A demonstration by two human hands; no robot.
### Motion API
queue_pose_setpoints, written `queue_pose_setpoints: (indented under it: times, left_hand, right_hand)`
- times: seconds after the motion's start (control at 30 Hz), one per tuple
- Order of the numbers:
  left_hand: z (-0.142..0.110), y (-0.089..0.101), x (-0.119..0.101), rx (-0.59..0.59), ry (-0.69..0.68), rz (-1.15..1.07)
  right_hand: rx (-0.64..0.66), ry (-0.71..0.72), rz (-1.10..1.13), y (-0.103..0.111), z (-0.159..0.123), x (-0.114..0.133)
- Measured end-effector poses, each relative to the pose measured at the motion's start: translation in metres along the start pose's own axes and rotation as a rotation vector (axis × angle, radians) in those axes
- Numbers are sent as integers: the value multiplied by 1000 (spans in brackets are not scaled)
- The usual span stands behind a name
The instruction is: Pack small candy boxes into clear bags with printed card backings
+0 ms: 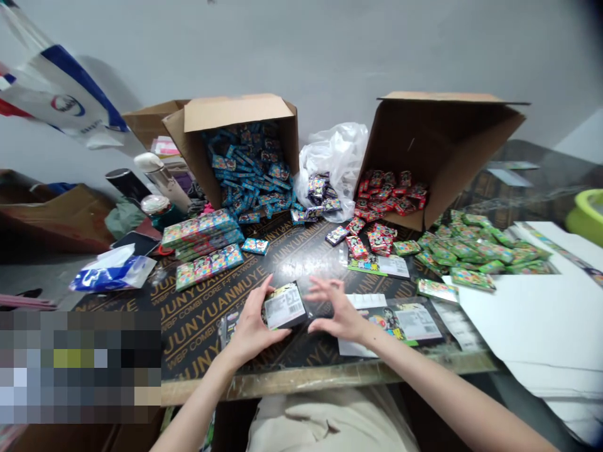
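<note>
My left hand (pixel 257 326) is closed around the left side of a small black packet with a white barcode label (pixel 284 306), thumb along its near edge. Just right of that packet, my right hand (pixel 339 314) hovers with fingers spread and nothing between them. Under my right wrist lie white paper slips (pixel 362 347) and a flat printed package (pixel 414 321) bearing a similar label. Part of another dark package (pixel 228 326) shows beside my left hand. A single blue candy box (pixel 255 245) sits farther back on the black board (pixel 301 267).
Open cartons hold blue boxes (pixel 254 166) and red boxes (pixel 391 191). A clear plastic bag (pixel 336 154) with purple boxes stands between them. Stacked multicoloured packs (pixel 202 242) and a tissue pack (pixel 113 270) are left; green packets (pixel 485 245) and white sheets (pixel 518 320) are right.
</note>
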State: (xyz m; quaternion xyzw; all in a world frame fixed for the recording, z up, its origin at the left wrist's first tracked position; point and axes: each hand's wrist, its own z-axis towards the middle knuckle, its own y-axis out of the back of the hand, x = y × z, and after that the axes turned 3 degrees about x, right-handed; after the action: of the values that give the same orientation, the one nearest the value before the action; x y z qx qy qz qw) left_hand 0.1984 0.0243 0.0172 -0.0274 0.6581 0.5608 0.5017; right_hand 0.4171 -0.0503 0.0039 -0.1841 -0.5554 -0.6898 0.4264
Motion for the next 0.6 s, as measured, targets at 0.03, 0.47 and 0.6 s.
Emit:
queue_pose_setpoints:
  times: [0.03,0.47,0.6]
  left_hand:
    - [1,-1,-1,-8,1,-10]
    - [3,-23,10,7,52,87]
    - [18,-25,-18,-100,283,-493]
  right_hand:
    - [75,26,11,1,2,2]
    - [-343,-529,-461,86,42,-83]
    - [-187,-448,457,34,30,-16]
